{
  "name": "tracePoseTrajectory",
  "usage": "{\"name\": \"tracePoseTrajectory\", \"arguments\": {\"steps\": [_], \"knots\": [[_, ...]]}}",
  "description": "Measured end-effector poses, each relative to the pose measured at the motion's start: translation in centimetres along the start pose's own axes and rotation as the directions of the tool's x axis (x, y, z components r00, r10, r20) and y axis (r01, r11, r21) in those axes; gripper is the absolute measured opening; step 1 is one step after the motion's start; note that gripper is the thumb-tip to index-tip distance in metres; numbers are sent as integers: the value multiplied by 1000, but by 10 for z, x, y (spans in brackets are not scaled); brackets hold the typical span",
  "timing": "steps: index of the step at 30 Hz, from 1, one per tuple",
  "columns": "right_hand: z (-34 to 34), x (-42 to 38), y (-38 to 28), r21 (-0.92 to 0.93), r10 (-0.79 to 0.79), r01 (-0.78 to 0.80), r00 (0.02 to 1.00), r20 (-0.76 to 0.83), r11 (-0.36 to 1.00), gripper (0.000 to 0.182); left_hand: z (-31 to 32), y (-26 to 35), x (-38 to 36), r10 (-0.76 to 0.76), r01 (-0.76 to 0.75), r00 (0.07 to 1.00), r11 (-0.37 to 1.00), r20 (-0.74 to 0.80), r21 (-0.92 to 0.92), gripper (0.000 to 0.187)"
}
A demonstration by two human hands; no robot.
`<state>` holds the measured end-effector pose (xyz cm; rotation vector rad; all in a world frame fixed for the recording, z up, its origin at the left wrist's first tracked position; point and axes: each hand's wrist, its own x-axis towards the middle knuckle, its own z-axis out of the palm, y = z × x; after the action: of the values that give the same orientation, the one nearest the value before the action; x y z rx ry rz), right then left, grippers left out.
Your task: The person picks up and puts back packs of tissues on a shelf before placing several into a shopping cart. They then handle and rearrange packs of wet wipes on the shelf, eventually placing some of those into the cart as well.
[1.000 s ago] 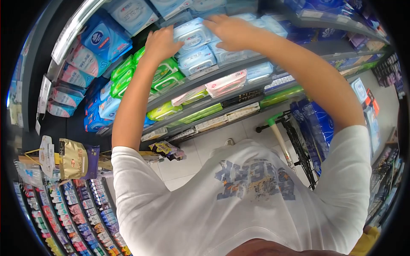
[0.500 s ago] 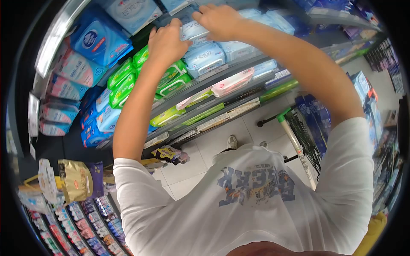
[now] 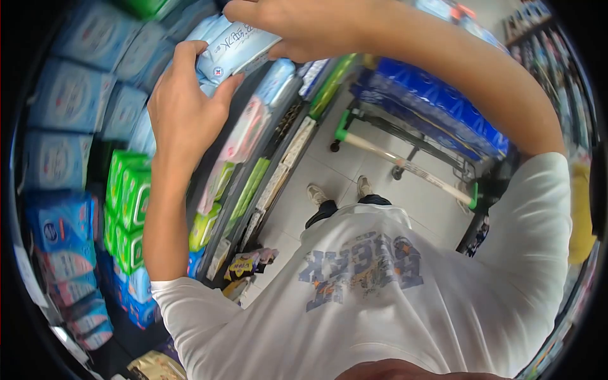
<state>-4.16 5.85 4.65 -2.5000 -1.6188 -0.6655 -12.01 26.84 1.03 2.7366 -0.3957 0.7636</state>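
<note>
A light blue pack of wipes (image 3: 235,49) with dark lettering is between my two hands at the top of the view, tilted over the shelf front. My left hand (image 3: 190,104) grips its near left end, thumb on one side and fingers on the other. Over its far right end, my right hand (image 3: 294,25) is closed, with the thumb along the lower edge. More light blue packs (image 3: 206,31) show just behind it on the shelf. Green wipes packs (image 3: 132,196) sit stacked left of my left forearm.
Shelves on the left bear large light blue packages (image 3: 73,95) and dark blue ones (image 3: 62,221). Lower shelf edges (image 3: 278,158) run beside my legs. A cart with a green-ended handle (image 3: 405,166) stands to the right, loaded with dark blue packs (image 3: 430,101).
My body and view have turned to the right. Both hands, earlier on the light blue packs in the shelf row, now hold one pack at the shelf front. The cart shows more fully.
</note>
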Motion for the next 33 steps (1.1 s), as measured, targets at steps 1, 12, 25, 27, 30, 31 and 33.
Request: {"name": "tracePoseTrajectory", "arguments": {"steps": [1, 12, 25, 27, 30, 31, 33], "knots": [[-19, -18, 3, 11, 22, -22, 999, 31, 1000, 35, 5, 14, 6, -6, 8, 1000, 997, 25, -74, 53], [-190, -238, 69, 281, 466, -476, 878, 105, 833, 61, 73, 234, 81, 267, 47, 951, 381, 159, -923, 46], [-160, -493, 203, 845, 844, -528, 490, 218, 89, 42, 215, 467, 123, 430, -188, 889, 655, 157, -732, 80], [-146, -511, 211, 870, 847, -492, 476, 237, 33, 40, 231, 478, 120, 420, -192, 892, 688, 168, -700, 81], [-136, -529, 218, 859, 833, -511, 465, 300, -24, 40, 242, 490, 117, 425, -232, 890, 735, 167, -637, 78], [-134, -531, 219, 848, 826, -530, 483, 292, 11, 41, 243, 491, 117, 439, -260, 881, 764, 180, -590, 74], [-135, -529, 219, 835, 816, -548, 504, 284, 48, 42, 241, 491, 118, 448, -288, 873, 791, 191, -541, 71]]}}
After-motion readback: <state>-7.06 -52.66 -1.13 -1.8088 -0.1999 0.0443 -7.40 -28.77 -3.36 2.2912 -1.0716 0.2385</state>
